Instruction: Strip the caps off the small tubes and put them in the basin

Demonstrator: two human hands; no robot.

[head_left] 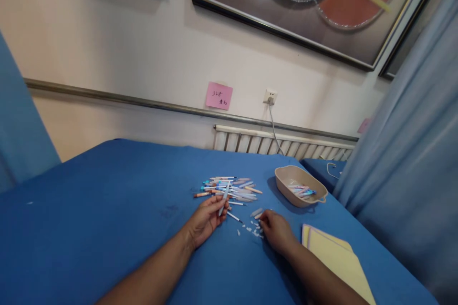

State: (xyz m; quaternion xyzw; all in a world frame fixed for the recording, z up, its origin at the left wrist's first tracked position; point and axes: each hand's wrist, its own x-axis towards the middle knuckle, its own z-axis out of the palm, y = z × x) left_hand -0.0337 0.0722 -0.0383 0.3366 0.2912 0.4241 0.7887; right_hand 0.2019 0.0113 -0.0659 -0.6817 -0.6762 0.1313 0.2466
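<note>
My left hand (208, 218) is closed around a light blue-grey pen (224, 198), held tilted with its upper end pointing away from me. Just beyond it lies a loose pile of pens (246, 192) in white, blue, pink and orange-brown. My right hand (277, 231) reaches down to the cloth with its fingers drawn together. What they hold, if anything, is hidden. Beside those fingertips are scattered small white pieces (249, 229), too small to name. Two short pale barrel-like parts (256, 212) lie just past the right fingers, one partly covered by them.
A beige plastic basin (300, 203) with several pens in it stands at the right. Yellow cloths (338, 259) lie nearer me, under my right forearm's side. Blue cloth (107, 228) covers the surface. Behind are a radiator (257, 143) and a cable; a blue curtain (411, 162) hangs right.
</note>
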